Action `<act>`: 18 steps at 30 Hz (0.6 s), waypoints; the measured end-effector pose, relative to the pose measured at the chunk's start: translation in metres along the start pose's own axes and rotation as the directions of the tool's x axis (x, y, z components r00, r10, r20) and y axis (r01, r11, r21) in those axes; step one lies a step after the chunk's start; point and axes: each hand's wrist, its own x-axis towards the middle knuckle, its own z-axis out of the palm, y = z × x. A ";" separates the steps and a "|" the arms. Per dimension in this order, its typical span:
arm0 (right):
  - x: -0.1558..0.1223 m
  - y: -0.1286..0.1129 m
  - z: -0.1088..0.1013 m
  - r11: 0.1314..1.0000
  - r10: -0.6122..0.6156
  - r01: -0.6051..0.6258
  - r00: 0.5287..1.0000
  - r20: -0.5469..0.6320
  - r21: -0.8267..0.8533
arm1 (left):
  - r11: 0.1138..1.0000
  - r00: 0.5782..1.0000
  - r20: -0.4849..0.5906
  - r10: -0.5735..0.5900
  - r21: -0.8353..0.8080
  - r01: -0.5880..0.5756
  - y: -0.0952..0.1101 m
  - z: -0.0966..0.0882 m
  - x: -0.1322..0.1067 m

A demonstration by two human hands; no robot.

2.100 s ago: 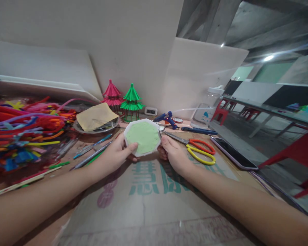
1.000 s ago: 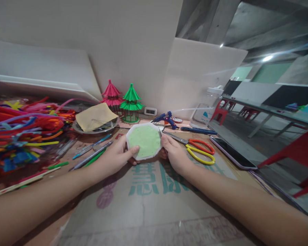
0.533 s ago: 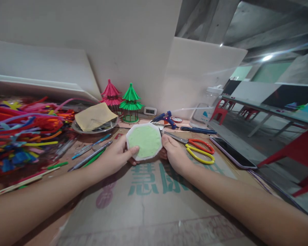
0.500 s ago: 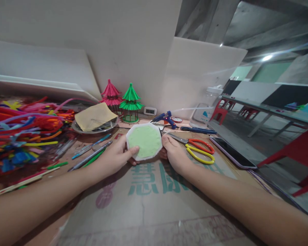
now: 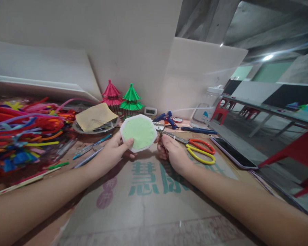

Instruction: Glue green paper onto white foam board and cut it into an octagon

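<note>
My left hand (image 5: 120,146) grips an octagonal disc (image 5: 139,133), pale green on its face with a white rim, thumb on the front and fingers behind. The disc is tilted up toward me above the cardboard. Just right of it, my right hand (image 5: 172,150) is closed around thin dark pointed pieces (image 5: 160,131); their tips stick up past the fingers, and I cannot tell their exact kind. Scissors (image 5: 200,150) with one red and one yellow handle lie beside my right hand. Behind the disc stand a green model pagoda (image 5: 131,99) and a pink one (image 5: 110,92).
Colourful pipe cleaners (image 5: 28,133) are heaped at left, near a metal plate (image 5: 78,130) with yellowish paper (image 5: 96,118). A blue glue gun (image 5: 166,119), a clear bottle (image 5: 204,109) and a phone (image 5: 233,153) are at back and right. Printed cardboard (image 5: 143,215) covers the front.
The disc in my left hand has moved slightly up and left, away from my right hand. More of the dark pieces in my right hand now show.
</note>
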 end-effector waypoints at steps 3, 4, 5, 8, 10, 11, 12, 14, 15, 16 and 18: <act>-0.002 -0.001 0.002 0.999 -0.008 0.008 1.000 0.006 -0.043 | 1.000 0.999 -0.034 -0.006 -0.005 0.005 0.002 0.000 0.001; -0.003 -0.001 0.002 0.999 -0.007 0.007 1.000 -0.001 -0.051 | 1.000 0.999 -0.042 -0.007 -0.008 0.007 0.002 0.000 0.001; -0.003 -0.001 0.002 0.998 -0.004 0.004 1.000 -0.008 -0.059 | 1.000 0.999 -0.050 -0.012 -0.011 0.011 0.003 0.000 0.001; -0.002 0.000 0.002 0.996 0.009 -0.010 1.000 -0.009 -0.086 | 0.999 0.997 -0.056 -0.043 -0.020 0.042 0.006 0.000 0.000; -0.002 -0.001 0.002 0.995 0.013 -0.012 1.000 0.006 -0.095 | 0.999 0.997 -0.048 -0.052 -0.016 0.052 0.007 0.001 -0.001; -0.002 -0.001 0.002 0.995 0.012 -0.010 1.000 0.015 -0.097 | 0.999 0.998 -0.043 -0.049 -0.010 0.049 0.007 0.001 -0.001; -0.002 -0.001 0.002 0.995 0.008 -0.006 1.000 0.024 -0.098 | 0.999 0.998 -0.040 -0.041 -0.002 0.041 0.007 0.001 -0.001; -0.002 -0.001 0.002 0.995 0.004 -0.001 0.999 0.035 -0.100 | 0.999 0.999 -0.036 -0.027 0.016 0.028 0.007 0.001 -0.001; -0.002 -0.001 0.002 0.995 0.005 -0.001 0.999 0.037 -0.100 | 0.999 0.999 -0.030 -0.024 0.027 0.025 0.007 0.001 0.000; -0.002 -0.001 0.002 0.995 0.006 -0.002 0.999 0.035 -0.098 | 0.999 1.000 -0.020 -0.023 0.040 0.024 0.007 0.001 0.000; -0.002 0.001 0.001 0.996 0.004 -0.002 1.000 0.029 -0.092 | 0.998 1.000 0.001 -0.022 0.065 0.022 0.007 0.001 0.000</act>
